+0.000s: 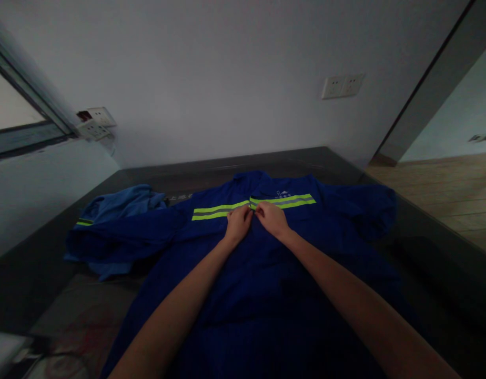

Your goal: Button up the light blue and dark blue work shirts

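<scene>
Jacket (243, 295) front pinched by fingers (260, 211) of left hand (239, 223) and right hand (273, 217); gripped edge hidden, lower end cut off

Jacket (262, 284) lies on table (298, 158), before wall (211, 79).

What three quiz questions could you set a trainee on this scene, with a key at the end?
1. True or false: the left hand and the right hand are both at the front of the blue jacket.
2. Multiple choice: the outer bands of the chest stripe are (a) red, (b) yellow-green, (c) white.
3. Short answer: what lies partly under the sleeve at picture left?

Key: 1. True. 2. b. 3. A lighter blue cloth.
</scene>
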Demonstrator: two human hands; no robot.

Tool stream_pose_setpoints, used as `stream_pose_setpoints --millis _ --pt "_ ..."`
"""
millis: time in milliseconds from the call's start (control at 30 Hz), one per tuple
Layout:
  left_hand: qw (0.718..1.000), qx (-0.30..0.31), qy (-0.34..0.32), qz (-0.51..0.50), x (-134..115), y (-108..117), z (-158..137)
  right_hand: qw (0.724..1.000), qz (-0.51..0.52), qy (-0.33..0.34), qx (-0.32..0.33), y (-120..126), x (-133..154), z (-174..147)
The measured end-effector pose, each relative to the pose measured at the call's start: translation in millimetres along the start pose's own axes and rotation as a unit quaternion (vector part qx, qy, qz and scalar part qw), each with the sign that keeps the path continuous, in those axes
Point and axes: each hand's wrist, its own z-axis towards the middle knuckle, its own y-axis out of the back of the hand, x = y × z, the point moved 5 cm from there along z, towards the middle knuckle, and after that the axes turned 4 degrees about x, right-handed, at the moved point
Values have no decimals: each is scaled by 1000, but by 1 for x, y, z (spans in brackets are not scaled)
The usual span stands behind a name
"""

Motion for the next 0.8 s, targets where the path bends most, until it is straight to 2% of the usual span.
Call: stream_pose_setpoints --millis 133,300,433,600,800 --pt "999 -7 -33 32 -6 3 -2 999 -39 -8 5 1 5 -3" --pt "996 -17 -59 59 -12 6 -7 997 -71 14 -11 2 7 -7" --pt "994 -42 -69 69 -13 9 -9 998 -15 49 -26 -2 1 -5" --pt "997 -58 -19 39 -6 10 -7 993 79 85 -35 -7 -9 0" --pt "995 -58 -40 67 -11 10 -9 990 101 95 -38 -6 -13 3"
